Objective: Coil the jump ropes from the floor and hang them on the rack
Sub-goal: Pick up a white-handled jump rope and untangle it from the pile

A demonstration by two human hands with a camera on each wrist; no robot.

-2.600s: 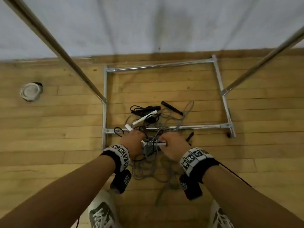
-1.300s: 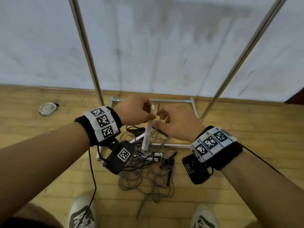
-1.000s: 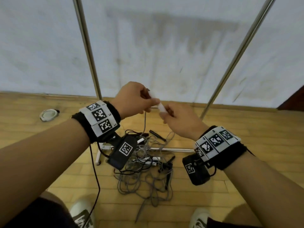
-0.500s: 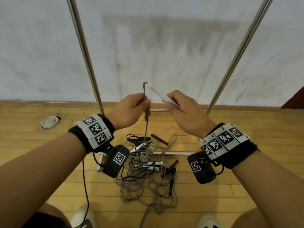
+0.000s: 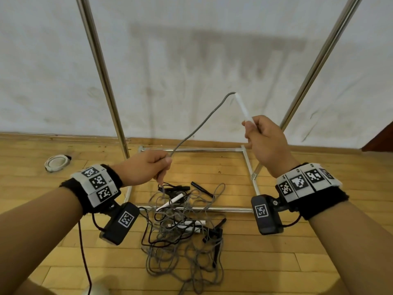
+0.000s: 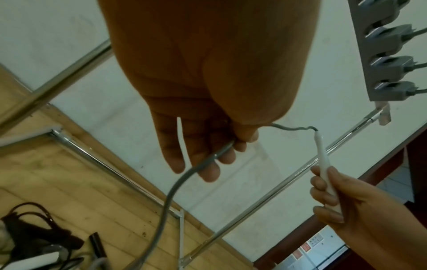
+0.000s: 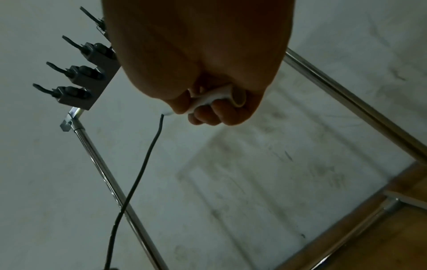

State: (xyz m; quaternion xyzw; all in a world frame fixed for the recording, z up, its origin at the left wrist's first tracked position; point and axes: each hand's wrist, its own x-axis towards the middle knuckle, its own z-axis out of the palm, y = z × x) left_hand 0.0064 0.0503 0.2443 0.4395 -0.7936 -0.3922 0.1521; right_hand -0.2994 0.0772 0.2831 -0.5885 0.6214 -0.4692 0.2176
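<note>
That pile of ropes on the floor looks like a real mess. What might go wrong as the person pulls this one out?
1. The grey cord that the left hand pinches runs down into the tangled pile; pulling may tighten knots or drag other ropes up.
2. The pile lies across the rack's base bar, so a loop could snag on it.
3. The right hand grips only the lower end of the white handle; a sudden tug might slip it free.
</note>
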